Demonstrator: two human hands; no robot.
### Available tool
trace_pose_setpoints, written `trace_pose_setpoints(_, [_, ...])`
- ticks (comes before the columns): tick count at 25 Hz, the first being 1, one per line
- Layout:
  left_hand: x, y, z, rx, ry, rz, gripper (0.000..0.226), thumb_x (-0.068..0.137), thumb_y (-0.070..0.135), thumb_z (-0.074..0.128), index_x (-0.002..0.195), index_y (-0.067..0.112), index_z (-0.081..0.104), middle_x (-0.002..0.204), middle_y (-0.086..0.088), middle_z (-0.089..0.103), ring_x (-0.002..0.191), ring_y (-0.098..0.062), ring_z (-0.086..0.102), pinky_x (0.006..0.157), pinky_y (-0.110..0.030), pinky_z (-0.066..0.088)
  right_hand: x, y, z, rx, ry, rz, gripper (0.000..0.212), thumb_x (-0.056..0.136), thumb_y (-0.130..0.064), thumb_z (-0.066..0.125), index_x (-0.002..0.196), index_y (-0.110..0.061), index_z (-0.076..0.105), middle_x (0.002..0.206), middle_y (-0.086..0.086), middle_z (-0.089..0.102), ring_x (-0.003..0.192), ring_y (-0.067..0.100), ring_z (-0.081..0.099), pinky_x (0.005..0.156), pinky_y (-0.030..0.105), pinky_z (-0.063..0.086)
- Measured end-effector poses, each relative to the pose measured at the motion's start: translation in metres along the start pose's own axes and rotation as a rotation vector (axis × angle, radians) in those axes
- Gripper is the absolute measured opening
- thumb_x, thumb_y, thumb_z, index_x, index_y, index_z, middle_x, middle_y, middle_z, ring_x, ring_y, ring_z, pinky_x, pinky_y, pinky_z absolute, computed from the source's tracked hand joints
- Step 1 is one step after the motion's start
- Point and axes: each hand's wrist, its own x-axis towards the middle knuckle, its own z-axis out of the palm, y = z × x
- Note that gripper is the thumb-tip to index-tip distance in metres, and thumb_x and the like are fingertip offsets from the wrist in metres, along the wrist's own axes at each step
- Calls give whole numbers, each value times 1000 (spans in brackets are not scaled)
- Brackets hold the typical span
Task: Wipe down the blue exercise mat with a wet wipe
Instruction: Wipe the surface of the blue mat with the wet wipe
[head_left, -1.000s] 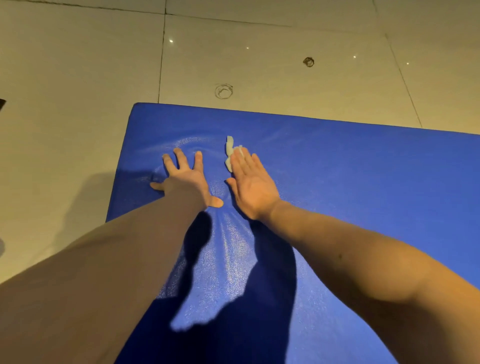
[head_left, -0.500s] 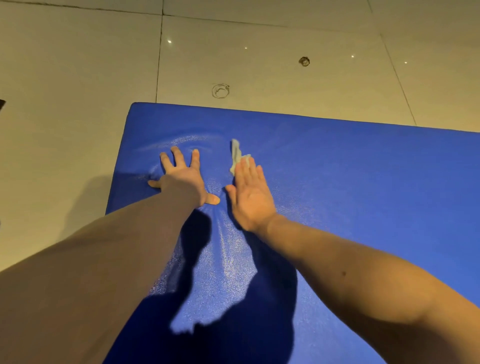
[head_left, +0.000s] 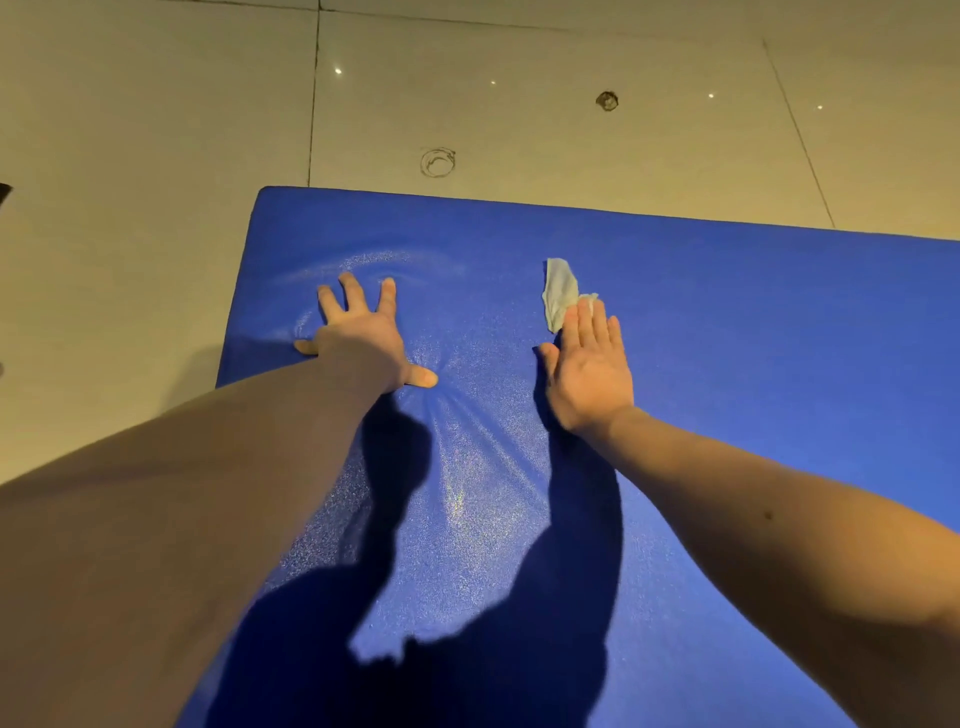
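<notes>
A: What moved?
B: The right hand (head_left: 589, 371) has slid the wipe (head_left: 560, 296) rightward, away from the left hand (head_left: 363, 345).
A: Fingers?
B: Right ones straight and together, tips pressing the wipe's near end. Left ones spread wide, flat on the mat (head_left: 727, 338), denting it.
A: Around them?
B: Beige tile floor (head_left: 156, 130). 2 hands, 1 wipe, 1 mat, 2 floor marks (head_left: 438, 162). The mat's right and near ends are cut off, and fingers hide part of the wipe.

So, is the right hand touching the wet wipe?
Touching. The head view shows the right hand, fingers straight, covering the near end of the wet wipe on the blue mat.
</notes>
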Motion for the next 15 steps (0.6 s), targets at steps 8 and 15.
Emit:
trace_pose_setpoints(8, [0,-4,1,2,19,11,142,57,87,71,157,39,-18,165,-5,-20,152,-39,-12,106,-70,36,-45,-89,20,121,-18,-257,69,102,-42,19,156,2,15,165,20,7,153,31,-4,124,48,4])
trace_pose_setpoints(15, [-20,-19,16,31,32,100,115,81,75,62,160,32,-11,166,-3,-21,154,-33,-13,113,-66,27,-30,-25,5,-44,6,-137,75,100,-50,15,156,0,15,164,16,13,153,30,4,125,44,0])
